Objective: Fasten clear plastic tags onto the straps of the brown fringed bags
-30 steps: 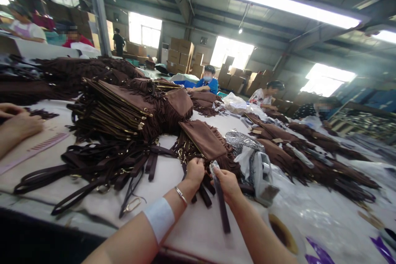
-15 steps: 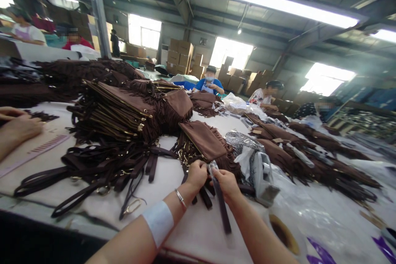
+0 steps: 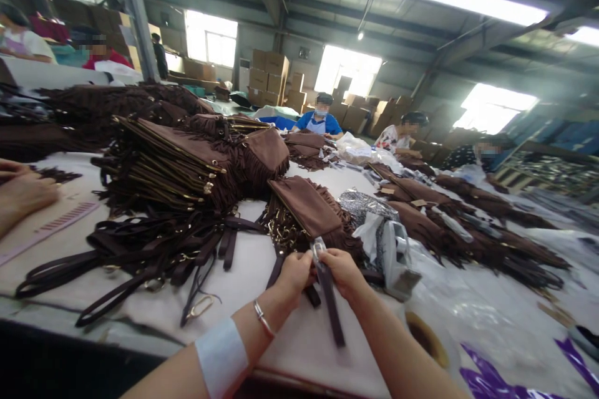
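Note:
In front of me, my right hand (image 3: 344, 271) is closed on a dark brown strap (image 3: 333, 318) near its upper end. That end carries a piece of clear plastic wrap (image 3: 319, 245), with what looks like metal under it. The strap's free end hangs down over the table. My left hand (image 3: 296, 274) is closed beside it, its fingertips pinched at the wrapped end; its far fingers are hidden. Just beyond both hands lies a stack of brown fringed pouches (image 3: 306, 206) with gold clasps (image 3: 283, 230). More dark straps (image 3: 163, 249) lie to the left.
A larger pouch pile (image 3: 168, 162) rises at left, near a co-worker's hand (image 3: 28, 196) and a pink ruler (image 3: 56, 230). A tape dispenser (image 3: 397, 262), tape roll (image 3: 425, 338) and clear plastic bags (image 3: 482, 318) lie at right. More pouches (image 3: 449, 224) stretch behind them.
The view has shifted slightly. My hands stay together at the strap's wrapped end, and the wrap's end now shows a little more between my fingertips.

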{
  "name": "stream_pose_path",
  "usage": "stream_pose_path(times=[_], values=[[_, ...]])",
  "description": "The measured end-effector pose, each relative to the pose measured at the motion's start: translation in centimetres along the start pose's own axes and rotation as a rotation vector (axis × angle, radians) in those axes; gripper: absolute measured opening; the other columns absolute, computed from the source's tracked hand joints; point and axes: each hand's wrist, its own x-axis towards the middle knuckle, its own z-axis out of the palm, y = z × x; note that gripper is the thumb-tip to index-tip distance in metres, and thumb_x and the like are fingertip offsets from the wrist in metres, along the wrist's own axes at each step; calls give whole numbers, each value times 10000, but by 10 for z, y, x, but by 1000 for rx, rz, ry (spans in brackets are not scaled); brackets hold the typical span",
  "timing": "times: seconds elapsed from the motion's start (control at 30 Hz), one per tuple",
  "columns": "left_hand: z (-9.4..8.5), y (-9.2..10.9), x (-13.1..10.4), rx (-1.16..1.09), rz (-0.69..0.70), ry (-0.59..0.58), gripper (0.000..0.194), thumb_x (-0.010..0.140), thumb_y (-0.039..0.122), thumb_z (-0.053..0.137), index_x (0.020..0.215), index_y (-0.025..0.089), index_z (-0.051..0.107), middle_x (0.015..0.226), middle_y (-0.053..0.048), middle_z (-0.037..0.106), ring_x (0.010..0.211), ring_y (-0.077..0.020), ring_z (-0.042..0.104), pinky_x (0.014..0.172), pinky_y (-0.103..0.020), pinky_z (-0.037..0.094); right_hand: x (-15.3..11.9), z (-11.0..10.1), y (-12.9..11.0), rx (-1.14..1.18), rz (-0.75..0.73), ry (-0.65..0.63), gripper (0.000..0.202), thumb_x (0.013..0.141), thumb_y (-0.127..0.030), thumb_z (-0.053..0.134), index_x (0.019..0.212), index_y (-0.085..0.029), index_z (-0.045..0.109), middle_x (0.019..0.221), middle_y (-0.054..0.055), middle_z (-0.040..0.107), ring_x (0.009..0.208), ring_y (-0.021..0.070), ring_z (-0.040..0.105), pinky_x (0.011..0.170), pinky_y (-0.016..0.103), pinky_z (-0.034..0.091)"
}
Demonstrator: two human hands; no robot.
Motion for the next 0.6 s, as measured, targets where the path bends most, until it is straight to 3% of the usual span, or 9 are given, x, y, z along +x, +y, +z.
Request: stream_pose_path(times=[0.13, 0.27, 0.37, 0.47, 0.6], values=[[-5, -4, -21, 51, -143, -117, 308, 780, 436, 686, 803, 138, 609, 659, -49, 646, 527, -144, 593, 560, -284, 494, 7, 2, -8, -54, 11, -49, 254, 585, -325, 768, 598, -97, 657, 440, -7, 574, 378, 78, 462, 374, 188, 331], [-4, -1, -24, -32, -219, -232, 258, 791, 352, 695, 745, 115, 602, 622, -45, 611, 544, -140, 597, 553, -265, 489, 11, 9, -12, -54, 45, -95, 235, 616, -307, 756, 586, -107, 635, 422, -15, 550, 351, 74, 434, 343, 186, 291], [-4, 0, -28, -93, -283, -294, 201, 819, 303, 663, 749, 145, 560, 604, 8, 547, 531, -112, 569, 559, -259, 493, 16, 14, -12, -16, 57, -54, 225, 642, -291, 739, 581, -132, 592, 388, -45, 494, 320, 58, 382, 314, 175, 231], [-12, -1, -40, -37, -304, -344, 180, 838, 310, 628, 785, 168, 531, 570, 67, 450, 426, -45, 417, 462, -179, 397, 23, 13, -11, 36, 58, 7, 219, 655, -268, 733, 591, -146, 562, 370, -78, 434, 311, 35, 320, 302, 159, 193], [-40, -7, -66, 79, -387, -432, 248, 816, 374, 626, 757, 200, 459, 553, 93, 380, 386, -23, 273, 382, -133, 203, 27, 10, -7, 88, 66, 46, 211, 654, -250, 739, 607, -146, 562, 401, -59, 475, 331, 39, 355, 297, 150, 246]])
